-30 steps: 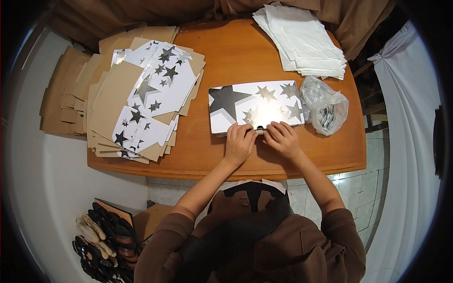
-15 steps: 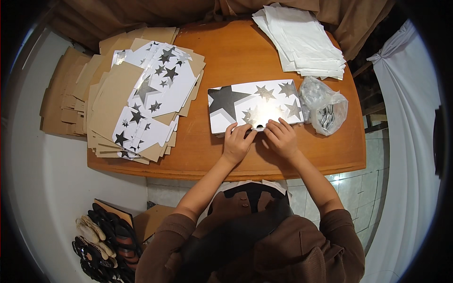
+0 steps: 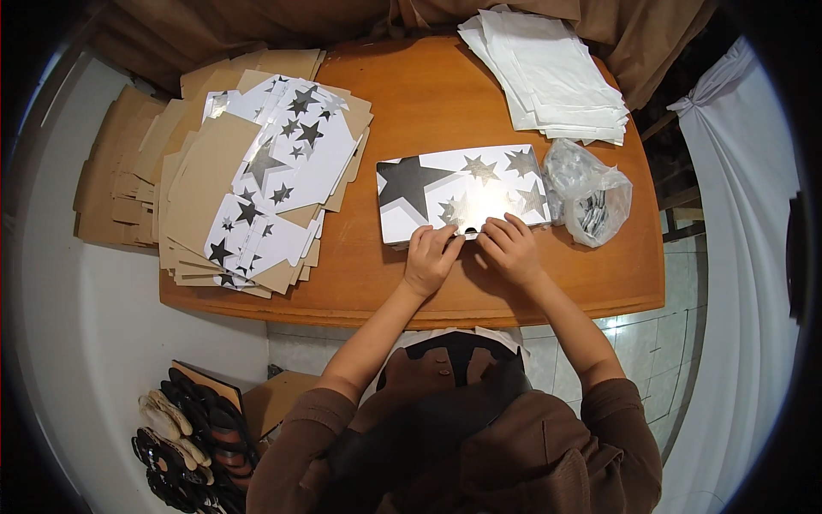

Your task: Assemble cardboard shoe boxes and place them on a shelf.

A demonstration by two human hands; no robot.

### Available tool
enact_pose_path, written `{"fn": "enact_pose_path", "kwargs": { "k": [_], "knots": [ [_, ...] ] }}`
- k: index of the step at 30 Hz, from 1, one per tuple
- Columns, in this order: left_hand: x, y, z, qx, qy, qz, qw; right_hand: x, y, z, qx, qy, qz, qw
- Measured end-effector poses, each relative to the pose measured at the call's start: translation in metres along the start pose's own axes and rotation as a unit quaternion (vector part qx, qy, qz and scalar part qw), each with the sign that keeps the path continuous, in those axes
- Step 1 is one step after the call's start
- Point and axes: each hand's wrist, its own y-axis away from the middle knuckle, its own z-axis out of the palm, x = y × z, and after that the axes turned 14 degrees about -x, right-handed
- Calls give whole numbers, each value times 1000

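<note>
At the far left of the frame, a pile of flat brown card (image 3: 111, 184), tucked past the end of the wooden table (image 3: 355, 265), perhaps to save room. Cannot tell about the support under that pile. At the lower left, a bunch of shoes (image 3: 227, 437), black, cream and red-brown, out of the way.

At the upper left, more card sheets (image 3: 205, 171), heaped flat on the table, with white star sheets (image 3: 308, 171) on top. Laid flat, likely to make a low, neat heap.

Near the middle of the frame, the left hand (image 3: 431, 261), fingers bent over the front edge of a white box (image 3: 445, 184) with dark stars, close to a small notch (image 3: 471, 231). Touching the box, but cannot tell if pinching or only pressing. Box flat on the table, long side toward the bottom of the frame, seemingly to let both hands reach one edge. Past the notch, the right hand (image 3: 512, 254), bent and touching the same way; again, cannot tell how tightly. One hand on each side, probably to hold the box even.

At the upper right, a loose stack of thin white sheets (image 3: 548, 73), maybe back there to stay clean. Below, a clear plastic bag (image 3: 591, 184), just beside the box, handy for reaching, with small grey bits (image 3: 592, 210) inside. At the far right, a long white cloth (image 3: 741, 240), hanging.
</note>
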Motion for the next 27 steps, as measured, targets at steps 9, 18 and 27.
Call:
{"fn": "enact_pose_path", "kwargs": {
  "k": [9,18,27],
  "knots": [
    [0,-4,-2,-5,29,-5,1000,2,-1,4,-3,-33,3,999],
    [-5,-23,-13,-96,63,-56,992,20,-23,-27,-101,-156,4,983],
    [-17,-52,-7,-214,43,-47,975,86,-54,-13,-204,-93,76,972]
  ]
}}
